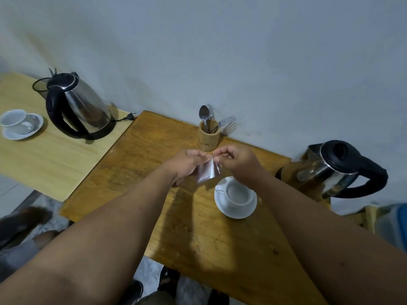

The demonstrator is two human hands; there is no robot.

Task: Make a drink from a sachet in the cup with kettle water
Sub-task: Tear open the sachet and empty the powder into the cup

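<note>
A small silvery sachet (207,172) hangs above the wooden table (193,238), pinched at its top edge by both hands. My left hand (187,165) grips its left corner and my right hand (236,160) grips its right corner. Just below and to the right stands a white cup (239,195) on a white saucer (231,213). A steel kettle (337,170) with a black handle sits at the table's right end, close to the wall. The sachet's printing is too blurred to read.
A bamboo holder (209,136) with spoons and a fork stands against the wall behind my hands. On a lighter table (50,157) to the left are a second kettle (79,106) and another cup on a saucer (21,124). A blue-rimmed container (394,225) lies at the right edge.
</note>
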